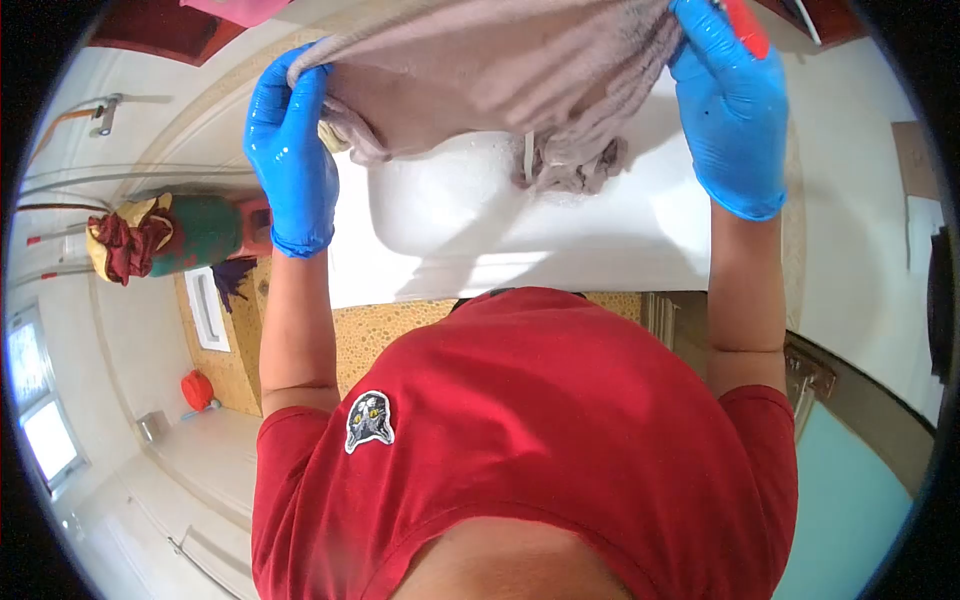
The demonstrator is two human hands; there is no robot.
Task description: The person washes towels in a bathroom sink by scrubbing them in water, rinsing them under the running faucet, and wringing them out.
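A wet greyish-mauve cloth [470, 75] is stretched between my two blue-gloved hands above a white sink [420, 215]. My left hand [292, 150] pinches its left corner between thumb and fingers. At the upper right, my right hand [730, 105] is closed on the gathered other end, with a small red thing [745, 28] beside its fingers. The cloth's lower end hangs bunched in the basin, where some suds show. The fingertips of my right hand are partly hidden.
Left of the sink stands a green gas cylinder [205, 233] with a red and yellow cloth [130, 240] on it. A white tray [207, 308] and a red object [197, 389] lie on the floor. A door [845, 500] is at the lower right.
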